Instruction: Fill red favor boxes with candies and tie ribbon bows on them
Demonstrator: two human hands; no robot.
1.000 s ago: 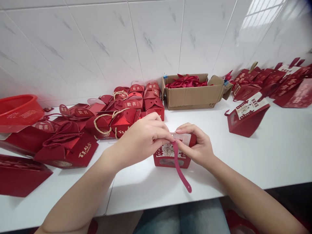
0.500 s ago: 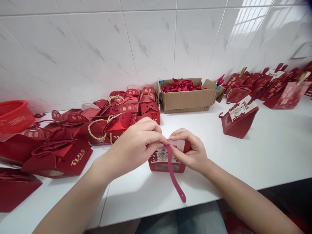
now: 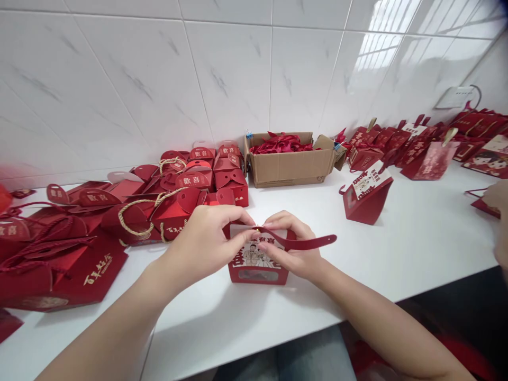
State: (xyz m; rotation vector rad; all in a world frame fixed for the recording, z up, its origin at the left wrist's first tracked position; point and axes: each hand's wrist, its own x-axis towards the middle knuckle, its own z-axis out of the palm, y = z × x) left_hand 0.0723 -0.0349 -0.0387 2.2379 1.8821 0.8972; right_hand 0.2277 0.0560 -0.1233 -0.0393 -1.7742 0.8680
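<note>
A small red gift box (image 3: 260, 276) with a printed couple and a clear window stands on the white table in front of me. My left hand (image 3: 216, 235) pinches a dark red strap (image 3: 317, 243) at the top edge, where a small gold dot shows. From there the strap's loose end, with a hole near its tip, sticks out to the right over my other hand. My right hand (image 3: 296, 246) is closed around the box's upper right side, thumb on the printed front and fingers behind. What lies directly under the fingertips is partly hidden.
Red boxes (image 3: 192, 182) with cord handles crowd the left. Behind stands a cardboard carton (image 3: 289, 172) of red ribbons (image 3: 283, 144). To the right are a similar strapped box (image 3: 367, 196) and several red bags (image 3: 431, 159). Another person's hand (image 3: 500, 211) shows at the right edge.
The strap's loose end hung down over the box front; now it points right, above my right hand. The view has turned right, bringing another person's hand into sight.
</note>
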